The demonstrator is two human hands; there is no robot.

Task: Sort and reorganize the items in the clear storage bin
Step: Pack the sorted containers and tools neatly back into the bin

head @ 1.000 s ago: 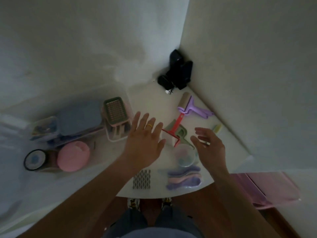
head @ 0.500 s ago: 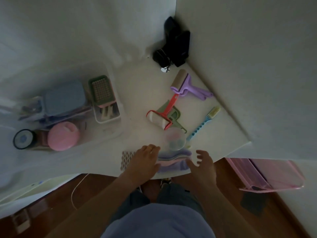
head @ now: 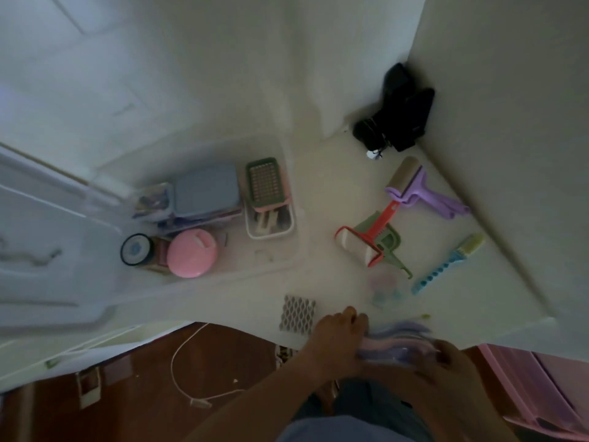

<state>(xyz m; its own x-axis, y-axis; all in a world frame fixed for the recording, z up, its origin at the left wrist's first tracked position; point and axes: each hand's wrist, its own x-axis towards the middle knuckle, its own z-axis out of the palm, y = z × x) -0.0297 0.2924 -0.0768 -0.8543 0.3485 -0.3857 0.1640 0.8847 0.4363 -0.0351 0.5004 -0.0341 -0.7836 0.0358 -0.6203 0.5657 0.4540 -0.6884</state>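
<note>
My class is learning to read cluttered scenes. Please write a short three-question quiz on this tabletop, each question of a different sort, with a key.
1. True or false: the pink round lid lies inside the clear storage bin.
2. Which item lies nearest the table's right edge? A) purple lint roller B) blue brush C) patterned mat
3. Fill in: both hands, left hand and right hand, hold a stack of pastel ____ at the table's near edge.

Key: 1 true; 2 B; 3 pads (exact kind is blurred).
</note>
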